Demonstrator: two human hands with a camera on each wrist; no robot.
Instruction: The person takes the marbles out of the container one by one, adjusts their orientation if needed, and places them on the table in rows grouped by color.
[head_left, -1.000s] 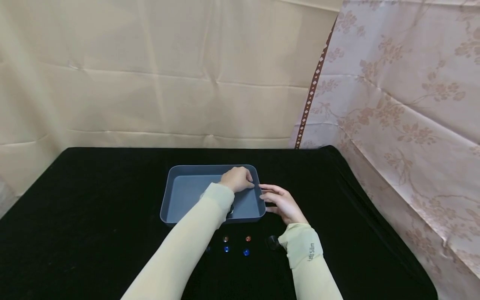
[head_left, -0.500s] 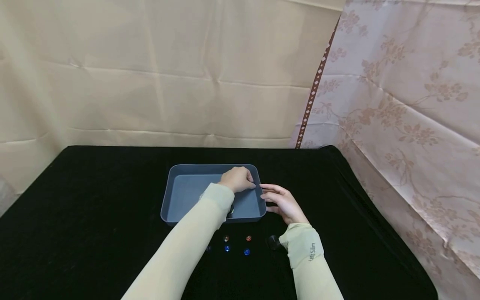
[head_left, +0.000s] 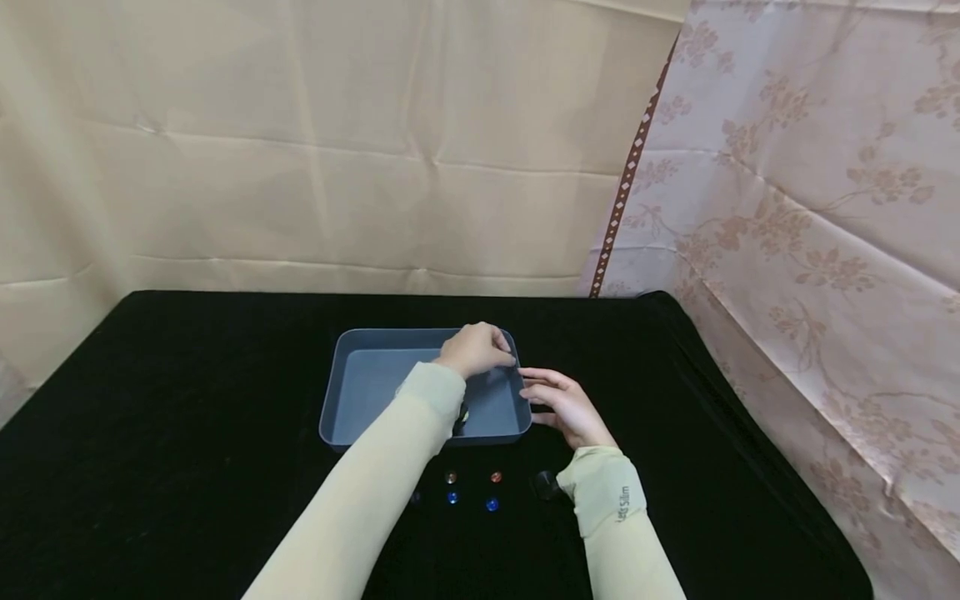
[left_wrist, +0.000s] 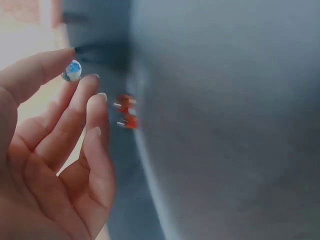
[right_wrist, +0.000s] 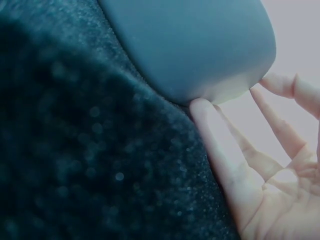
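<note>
Right now I see my left hand held over the far right corner of the grey tray, lifted a little above the rim. From the left wrist view, that hand pinches a small bead with blue and white colouring between the thumb and the forefinger, while the other fingers lie loosely curved beneath it. Behind the bead the tray's grey inside fills most of that view, out of focus, with two small red marks on it that I cannot make out.

My right hand sits just outside the tray's right wall, fingers relaxed and spread, gripping nothing. The right wrist view shows one fingertip touching the rounded outer corner of the tray where it meets the black cloth; the other fingers stand apart from the wall.

On the black cloth in front of the tray's near wall lie four small beads in two pairs: a brownish one and a red one nearer the tray, then two blue ones closer to me. A dark round object lies beside my right cuff, too dim to identify. Both forearms wear pale cream sleeves. Beige fabric hangs behind the table, and a floral curtain hangs to the right.
</note>
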